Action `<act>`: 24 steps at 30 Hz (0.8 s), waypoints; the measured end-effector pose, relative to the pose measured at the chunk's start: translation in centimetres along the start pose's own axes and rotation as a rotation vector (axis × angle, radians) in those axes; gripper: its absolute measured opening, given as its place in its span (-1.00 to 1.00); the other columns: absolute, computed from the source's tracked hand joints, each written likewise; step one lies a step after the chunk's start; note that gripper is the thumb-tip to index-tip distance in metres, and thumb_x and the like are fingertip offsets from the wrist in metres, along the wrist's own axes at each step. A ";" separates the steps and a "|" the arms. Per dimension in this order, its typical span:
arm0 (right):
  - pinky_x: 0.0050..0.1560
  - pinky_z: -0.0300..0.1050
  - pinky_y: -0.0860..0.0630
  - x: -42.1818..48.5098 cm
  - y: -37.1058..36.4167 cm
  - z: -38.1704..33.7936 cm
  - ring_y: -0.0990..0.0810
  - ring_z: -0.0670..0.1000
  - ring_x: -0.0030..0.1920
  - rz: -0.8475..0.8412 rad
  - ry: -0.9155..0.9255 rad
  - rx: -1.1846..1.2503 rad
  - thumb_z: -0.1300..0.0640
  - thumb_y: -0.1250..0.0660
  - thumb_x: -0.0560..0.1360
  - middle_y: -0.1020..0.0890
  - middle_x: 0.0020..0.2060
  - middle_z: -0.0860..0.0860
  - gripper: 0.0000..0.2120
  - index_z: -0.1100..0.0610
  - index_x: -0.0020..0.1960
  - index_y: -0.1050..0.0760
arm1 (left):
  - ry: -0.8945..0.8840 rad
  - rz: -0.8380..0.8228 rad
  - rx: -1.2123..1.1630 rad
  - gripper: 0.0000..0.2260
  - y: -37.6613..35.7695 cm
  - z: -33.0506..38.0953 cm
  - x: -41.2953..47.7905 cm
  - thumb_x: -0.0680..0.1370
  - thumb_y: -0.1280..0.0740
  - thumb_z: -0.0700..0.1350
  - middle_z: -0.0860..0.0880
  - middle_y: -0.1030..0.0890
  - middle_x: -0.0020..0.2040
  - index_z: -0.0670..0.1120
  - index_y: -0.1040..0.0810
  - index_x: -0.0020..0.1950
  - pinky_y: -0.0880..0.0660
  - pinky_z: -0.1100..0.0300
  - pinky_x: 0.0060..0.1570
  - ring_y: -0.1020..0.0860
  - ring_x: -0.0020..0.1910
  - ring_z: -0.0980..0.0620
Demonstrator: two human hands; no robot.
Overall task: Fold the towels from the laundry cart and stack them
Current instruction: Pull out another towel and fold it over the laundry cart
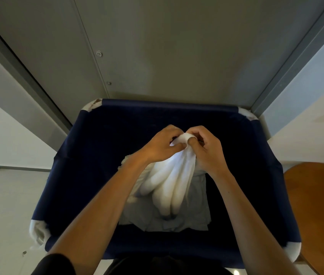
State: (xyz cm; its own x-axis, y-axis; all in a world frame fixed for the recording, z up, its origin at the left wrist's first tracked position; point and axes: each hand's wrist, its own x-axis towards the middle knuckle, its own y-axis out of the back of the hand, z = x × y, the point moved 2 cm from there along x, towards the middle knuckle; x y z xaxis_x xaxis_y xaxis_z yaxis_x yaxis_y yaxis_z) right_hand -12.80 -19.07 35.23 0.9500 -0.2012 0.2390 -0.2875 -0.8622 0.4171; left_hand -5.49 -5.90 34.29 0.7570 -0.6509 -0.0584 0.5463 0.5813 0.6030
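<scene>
White towel (169, 181), bunched into long folds, held above the open laundry cart (73, 175); its lower end hangs down toward the pale linen (192, 215) lying at the cart's bottom. Left hand (161, 145) and right hand (208, 149) meet at the towel's top edge, touching each other, fingers (177, 146) of both pinched shut on the cloth. Cart: navy fabric liner over a frame with white padded corners, set against a grey panelled wall (157, 46). Round wooden bench (315, 205) just beside the cart's right side. Dark sleeve (56, 264) at lower left.
</scene>
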 end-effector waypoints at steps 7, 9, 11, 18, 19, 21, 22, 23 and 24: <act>-0.10 -0.37 -0.51 -0.7 -0.5 0.6 -0.57 -0.22 -0.05 0.066 -0.126 0.054 0.17 -0.28 0.57 -0.56 -0.04 -0.17 -0.80 -0.02 0.16 -0.40 | -0.014 0.145 -0.061 -0.95 0.4 1.5 0.0 0.58 -0.30 -0.17 0.02 -0.53 -0.19 -0.13 -0.46 -0.03 -0.42 0.37 -0.29 -0.47 -0.28 0.13; -0.10 -0.31 -0.55 -1.1 -0.7 1.3 -0.59 -0.21 -0.06 0.022 -0.191 0.046 0.14 -0.25 0.59 -0.57 -0.05 -0.16 -0.83 -0.04 0.15 -0.39 | -0.054 0.176 -0.070 -0.96 1.0 2.2 0.0 0.57 -0.31 -0.18 0.01 -0.57 -0.16 -0.13 -0.47 -0.02 -0.44 0.34 -0.24 -0.50 -0.24 0.12; -0.11 -0.18 -0.57 -0.9 -0.9 1.8 -0.60 -0.14 -0.14 0.013 -0.242 -0.015 0.09 -0.26 0.58 -0.58 -0.13 -0.11 -0.92 -0.05 0.05 -0.42 | -0.089 0.194 -0.099 -0.97 1.6 3.0 0.1 0.57 -0.30 -0.20 0.08 -0.56 -0.17 -0.09 -0.48 -0.02 -0.44 0.39 -0.22 -0.51 -0.22 0.18; -0.33 -0.44 -0.41 -0.8 0.0 0.9 -0.50 -0.20 -0.33 0.280 -0.052 -0.086 0.25 -0.27 0.57 -0.48 -0.27 -0.14 -0.84 0.03 -0.01 -0.33 | -0.089 0.319 -0.024 -0.90 2.3 3.0 0.5 0.56 -0.32 -0.17 -0.09 -0.55 -0.20 -0.20 -0.49 -0.08 -0.39 0.30 -0.28 -0.47 -0.25 0.03; -0.34 -0.43 -0.40 -1.0 -0.1 1.2 -0.47 -0.16 -0.36 0.288 -0.015 -0.143 0.29 -0.28 0.55 -0.47 -0.29 -0.13 -0.82 0.04 -0.05 -0.35 | -0.081 0.324 -0.001 -0.89 2.2 2.7 0.5 0.56 -0.33 -0.16 -0.07 -0.53 -0.23 -0.18 -0.48 -0.11 -0.37 0.29 -0.29 -0.44 -0.28 0.04; -0.29 -0.46 -0.40 -1.5 -0.7 1.6 -0.46 -0.19 -0.33 0.275 0.078 -0.254 0.36 -0.28 0.53 -0.50 -0.28 -0.08 -0.85 0.13 -0.11 -0.43 | -0.068 0.326 0.032 -0.82 1.8 2.4 0.5 0.55 -0.33 -0.13 0.04 -0.44 -0.31 -0.03 -0.42 -0.23 -0.32 0.31 -0.33 -0.37 -0.34 0.10; -0.23 -0.48 -0.41 -1.7 -1.0 1.8 -0.49 -0.23 -0.26 0.255 0.099 -0.269 0.36 -0.29 0.53 -0.53 -0.22 -0.06 -0.88 0.16 -0.07 -0.48 | -0.065 0.327 0.049 -0.76 1.6 2.4 0.5 0.55 -0.33 -0.12 0.09 -0.40 -0.33 0.06 -0.36 -0.27 -0.30 0.34 -0.35 -0.35 -0.36 0.12; -0.17 -0.51 -0.41 -1.9 -1.4 1.7 -0.50 -0.27 -0.18 0.223 0.079 -0.259 0.32 -0.30 0.53 -0.55 -0.15 -0.06 -0.89 0.16 0.00 -0.51 | -0.064 0.327 0.062 -0.73 1.4 2.4 0.4 0.55 -0.33 -0.12 0.10 -0.39 -0.34 0.11 -0.33 -0.28 -0.29 0.37 -0.35 -0.36 -0.36 0.13; -0.14 -0.51 -0.41 -1.9 -1.6 1.7 -0.50 -0.30 -0.13 0.188 0.025 -0.243 0.25 -0.32 0.53 -0.55 -0.09 -0.09 -0.85 0.13 0.09 -0.50 | -0.065 0.326 0.071 -0.75 1.2 2.5 0.3 0.55 -0.32 -0.12 0.12 -0.41 -0.33 0.12 -0.34 -0.25 -0.30 0.38 -0.34 -0.38 -0.36 0.14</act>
State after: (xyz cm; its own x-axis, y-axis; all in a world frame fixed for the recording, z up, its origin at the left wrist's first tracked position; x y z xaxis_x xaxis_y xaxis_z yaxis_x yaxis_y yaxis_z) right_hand -13.95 -18.05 32.62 0.8750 -0.3321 0.3523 -0.4814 -0.6737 0.5607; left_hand -5.50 -6.62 36.94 0.8623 -0.4669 0.1960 0.2510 0.7302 0.6354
